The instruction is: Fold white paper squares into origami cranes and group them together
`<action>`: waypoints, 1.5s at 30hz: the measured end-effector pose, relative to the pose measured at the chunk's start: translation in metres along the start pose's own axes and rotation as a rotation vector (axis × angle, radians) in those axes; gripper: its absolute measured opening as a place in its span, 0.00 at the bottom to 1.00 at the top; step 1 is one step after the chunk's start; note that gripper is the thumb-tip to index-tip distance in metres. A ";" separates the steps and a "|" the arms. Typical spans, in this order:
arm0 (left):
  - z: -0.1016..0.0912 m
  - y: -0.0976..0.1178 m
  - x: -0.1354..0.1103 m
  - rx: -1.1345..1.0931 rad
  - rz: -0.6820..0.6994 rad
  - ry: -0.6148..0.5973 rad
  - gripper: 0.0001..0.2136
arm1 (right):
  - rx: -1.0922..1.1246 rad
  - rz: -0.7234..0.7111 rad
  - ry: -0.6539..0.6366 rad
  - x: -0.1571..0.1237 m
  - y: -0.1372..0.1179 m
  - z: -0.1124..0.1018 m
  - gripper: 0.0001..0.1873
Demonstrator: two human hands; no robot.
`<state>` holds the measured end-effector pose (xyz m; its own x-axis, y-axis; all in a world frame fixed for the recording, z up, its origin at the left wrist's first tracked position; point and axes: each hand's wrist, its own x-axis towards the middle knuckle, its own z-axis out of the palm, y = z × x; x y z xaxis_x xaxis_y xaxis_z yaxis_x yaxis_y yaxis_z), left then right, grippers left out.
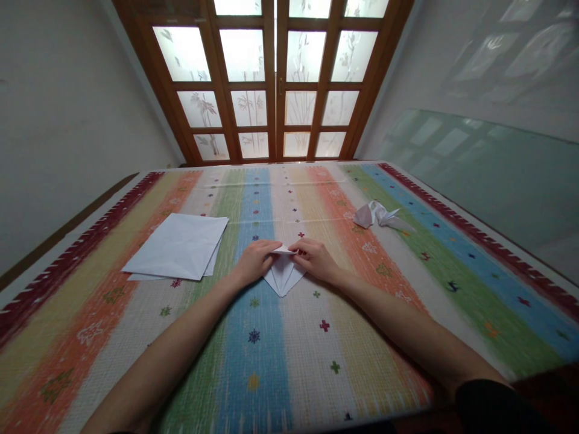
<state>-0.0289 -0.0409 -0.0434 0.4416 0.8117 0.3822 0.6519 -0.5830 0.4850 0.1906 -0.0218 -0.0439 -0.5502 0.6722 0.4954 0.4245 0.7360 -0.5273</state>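
A folded white sheet of paper [283, 276] lies at the middle of the table, its creased point toward me. My left hand [257, 260] pinches its far left edge between thumb and fingers. On the far right edge, my right hand [315, 258] grips the same paper in a like pinch. The far edge is turned over into a narrow flap between the two hands. Part of the paper's sides is hidden under my fingers.
A small stack of white paper sheets [178, 246] lies to the left. Folded white paper figures [377, 215] sit at the right. A striped, patterned tablecloth [253, 367] covers the table. Wooden glazed doors [275, 90] stand beyond, with a glass panel [488, 181] along the right wall.
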 end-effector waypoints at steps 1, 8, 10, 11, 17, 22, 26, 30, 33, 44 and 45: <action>0.002 -0.001 -0.001 0.029 0.008 0.006 0.17 | -0.028 -0.007 -0.005 -0.001 0.001 0.001 0.07; 0.001 -0.003 -0.007 0.170 0.051 -0.111 0.18 | -0.217 -0.155 -0.065 -0.006 0.006 0.007 0.11; -0.003 -0.003 -0.009 0.196 0.060 -0.191 0.20 | -0.254 -0.219 -0.077 -0.007 0.007 0.008 0.12; -0.005 -0.003 -0.010 0.208 0.060 -0.231 0.21 | -0.275 -0.253 -0.086 -0.007 0.007 0.008 0.12; -0.014 -0.003 -0.014 0.292 0.078 -0.397 0.23 | -0.374 -0.480 -0.071 -0.009 0.005 0.007 0.12; -0.019 -0.001 -0.013 0.358 0.093 -0.505 0.24 | -0.438 -0.659 -0.088 -0.009 0.003 0.005 0.13; -0.023 -0.001 -0.013 0.367 0.108 -0.575 0.27 | -0.466 -0.718 -0.168 -0.010 0.002 0.006 0.13; -0.028 0.002 -0.012 0.352 0.117 -0.612 0.30 | -0.433 -0.733 -0.227 -0.011 0.000 0.006 0.14; -0.032 0.004 -0.009 0.340 0.108 -0.659 0.34 | -0.389 -0.728 -0.254 -0.012 -0.003 0.004 0.14; -0.017 0.002 -0.013 0.339 0.025 -0.566 0.30 | -0.301 -0.664 -0.300 -0.017 -0.007 0.000 0.13; -0.016 0.003 -0.014 0.343 0.024 -0.562 0.33 | -0.308 -0.663 -0.306 -0.018 -0.009 -0.001 0.13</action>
<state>-0.0431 -0.0546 -0.0343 0.6525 0.7475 -0.1247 0.7564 -0.6323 0.1673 0.1970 -0.0400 -0.0476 -0.9124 0.0668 0.4038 0.0942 0.9944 0.0484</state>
